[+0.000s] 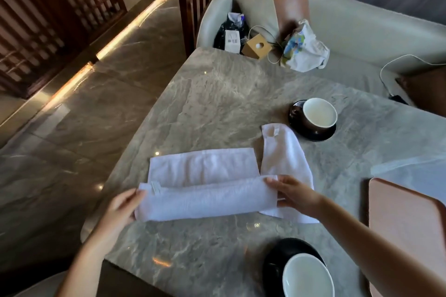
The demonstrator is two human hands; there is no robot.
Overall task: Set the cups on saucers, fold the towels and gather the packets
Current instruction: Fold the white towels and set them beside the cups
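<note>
Left hand (120, 205), right hand (295, 194): fingers pinch opposite ends of half-folded towel (205, 188) on table (217, 99).

Lounge: marble table (217, 94), cushioned sofa (362, 31).

The one camera sits on my head, looking forward and steeply down over the marble table (217, 103). My left hand (123, 207) and right hand (294, 194) lie low in the middle of the wide frame, close below me, forearms running off the bottom edge. Beyond my hands the view reaches a sofa (362, 31); left of them, the floor (84, 116).
</note>
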